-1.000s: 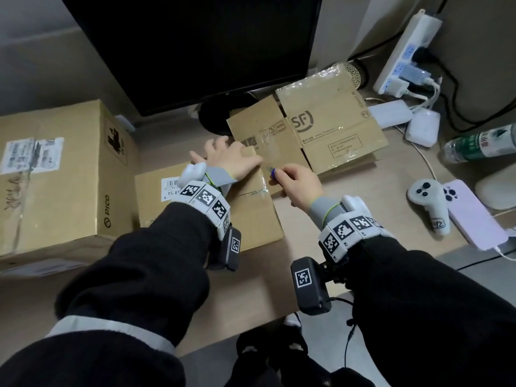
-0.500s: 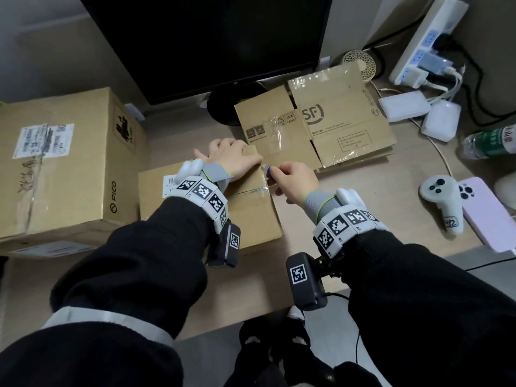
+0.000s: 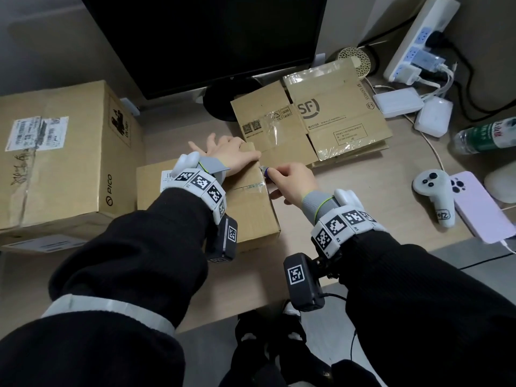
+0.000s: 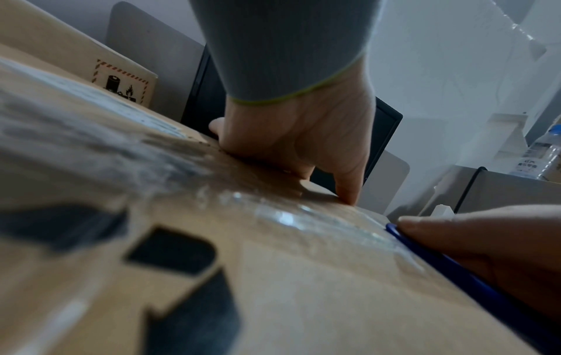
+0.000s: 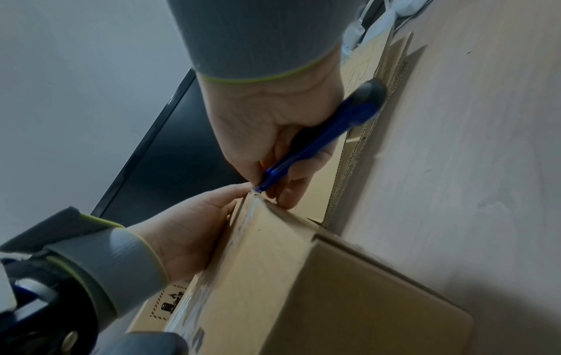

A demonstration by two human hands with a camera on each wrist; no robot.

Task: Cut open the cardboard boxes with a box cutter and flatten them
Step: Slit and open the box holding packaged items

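The small box [image 3: 245, 208] lies just right of the big PICO box [image 3: 64, 152]. My right hand [image 3: 290, 182], fingers curled round the blue box cutter [image 5: 306, 153], has slid its tip along the far taped edge to the corner. My left hand [image 3: 231, 156] still presses flat on top, so this seam looks nearly cut.

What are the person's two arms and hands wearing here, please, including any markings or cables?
Both arms are in black sleeves, with a pale grey band on the left one higher up. Each bare hand, left hand and right hand, emerges from a grey ribbed cuff edged in yellow-green. Each wrist carries a white band of square black-and-white markers and a black camera block with its own marker. A thin black cable leaves the right block.
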